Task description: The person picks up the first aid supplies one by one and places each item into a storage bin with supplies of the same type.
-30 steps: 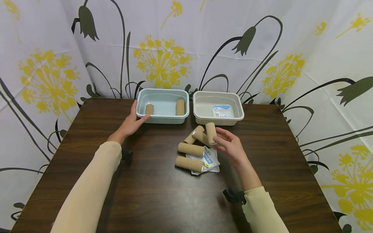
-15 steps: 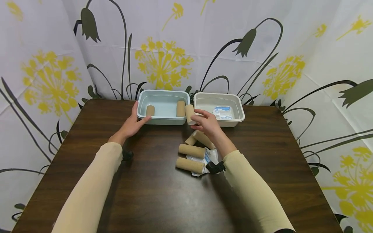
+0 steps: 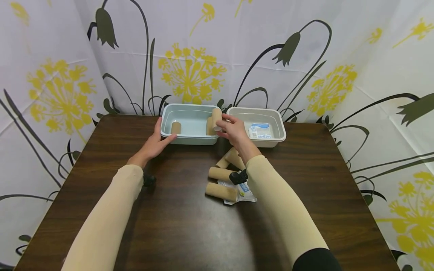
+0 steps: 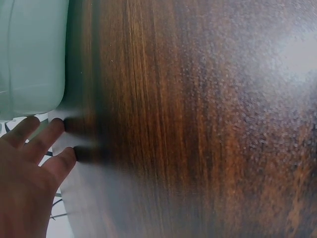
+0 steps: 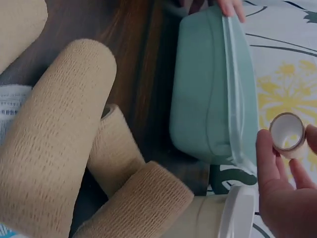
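In the head view my right hand [image 3: 234, 131] pinches a tan bandage roll [image 3: 217, 119] by its side, over the right end of a light blue bin [image 3: 190, 140]. The right wrist view shows the hollow white core of that held roll [image 5: 287, 131] between thumb and fingers. Inside the bin, a short roll [image 3: 176, 128] stands at the left; another roll [image 3: 210, 126] at the right is partly hidden behind the held one. My left hand [image 3: 152, 145] touches the bin's front left corner, thumb on the rim and fingers spread along the side.
A beige bin [image 3: 268, 143] with a white and blue packet [image 3: 260, 131] stands right of the blue one. Several tan rolls [image 3: 221, 191] and more packets [image 3: 249, 195] lie in front on the dark wooden table [image 3: 190, 233]. A flowered curtain [image 3: 251, 22] hangs behind.
My right hand has carried the roll from above the pile, leftward and away from me, to over the blue bin's right end. My left hand stays at the bin's corner.
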Demonstrator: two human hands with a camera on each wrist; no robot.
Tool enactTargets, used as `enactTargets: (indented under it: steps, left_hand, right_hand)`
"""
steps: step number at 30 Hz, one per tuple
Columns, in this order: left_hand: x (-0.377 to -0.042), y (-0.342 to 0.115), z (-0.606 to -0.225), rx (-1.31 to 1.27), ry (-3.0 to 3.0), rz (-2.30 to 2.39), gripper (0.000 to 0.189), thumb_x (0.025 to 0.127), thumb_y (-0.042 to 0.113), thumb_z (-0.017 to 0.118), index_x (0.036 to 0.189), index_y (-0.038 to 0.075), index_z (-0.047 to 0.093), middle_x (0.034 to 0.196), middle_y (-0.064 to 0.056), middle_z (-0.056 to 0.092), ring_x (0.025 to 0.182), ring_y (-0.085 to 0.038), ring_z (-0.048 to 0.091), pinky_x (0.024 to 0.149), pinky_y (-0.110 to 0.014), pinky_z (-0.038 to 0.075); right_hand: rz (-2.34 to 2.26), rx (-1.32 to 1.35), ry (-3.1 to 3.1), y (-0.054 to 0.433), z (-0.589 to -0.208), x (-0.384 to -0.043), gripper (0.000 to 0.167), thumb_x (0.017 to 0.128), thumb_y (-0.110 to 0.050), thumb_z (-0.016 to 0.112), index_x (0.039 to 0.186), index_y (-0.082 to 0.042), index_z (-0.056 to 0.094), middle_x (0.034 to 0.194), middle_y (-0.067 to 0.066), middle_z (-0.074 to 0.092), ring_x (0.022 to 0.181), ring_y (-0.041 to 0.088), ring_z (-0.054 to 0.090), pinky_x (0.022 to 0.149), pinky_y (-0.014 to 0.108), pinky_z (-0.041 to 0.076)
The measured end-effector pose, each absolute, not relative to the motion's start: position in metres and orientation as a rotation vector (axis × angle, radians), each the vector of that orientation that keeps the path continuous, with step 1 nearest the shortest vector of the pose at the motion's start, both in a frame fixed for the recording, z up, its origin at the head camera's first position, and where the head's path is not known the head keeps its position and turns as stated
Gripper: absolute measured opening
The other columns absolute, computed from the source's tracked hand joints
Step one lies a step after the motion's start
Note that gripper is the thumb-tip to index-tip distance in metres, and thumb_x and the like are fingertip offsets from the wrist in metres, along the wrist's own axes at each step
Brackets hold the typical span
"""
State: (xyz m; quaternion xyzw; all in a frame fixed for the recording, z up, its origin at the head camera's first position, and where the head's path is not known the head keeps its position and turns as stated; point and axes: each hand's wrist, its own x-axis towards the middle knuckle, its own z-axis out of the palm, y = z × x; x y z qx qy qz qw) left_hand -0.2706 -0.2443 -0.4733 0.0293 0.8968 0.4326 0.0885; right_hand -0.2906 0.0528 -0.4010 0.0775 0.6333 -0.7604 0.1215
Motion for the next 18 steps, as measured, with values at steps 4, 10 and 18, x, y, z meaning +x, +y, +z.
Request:
enactTargets:
  steps: [4,10,18]
  left_hand:
    - [-0.271,-0.244,-0.474,0.088,2.668,1.286,0.100,0.094,0.063,0.050,0.152,0.030,-0.025,0.161,-0.023,0.002,0.142,-0.048,0.017,0.110,-0.064,0.016]
    - [-0.272,-0.245,-0.475,0.087,2.679,1.290,0.101,0.093,0.064,0.050,0.154,0.028,-0.023,0.160,-0.025,0.004,0.142,-0.048,0.018,0.110,-0.064,0.016]
    - [-0.272,-0.246,-0.475,0.083,2.675,1.287,0.100,0.094,0.062,0.050,0.153,0.028,-0.023,0.161,-0.023,0.002,0.143,-0.047,0.016,0.110,-0.063,0.015]
  right_hand:
    - [-2.215,0.177,1.918,0.051,-0.404,-0.292,0.048,0.093,-0.005,0.065,0.140,-0.002,0.052,0.132,0.019,0.057,0.114,0.029,0.060,0.096,0.042,0.048]
    - [-2.203,0.112,1.976,0.060,-0.410,-0.290,0.044,0.093,-0.004,0.066,0.136,-0.002,0.057,0.133,0.019,0.058,0.116,0.029,0.060,0.094,0.042,0.049]
    - [-2.154,-0.002,1.965,0.092,-0.416,-0.278,0.041,0.094,-0.003,0.064,0.134,-0.001,0.057,0.129,0.023,0.060,0.113,0.033,0.062,0.092,0.043,0.050]
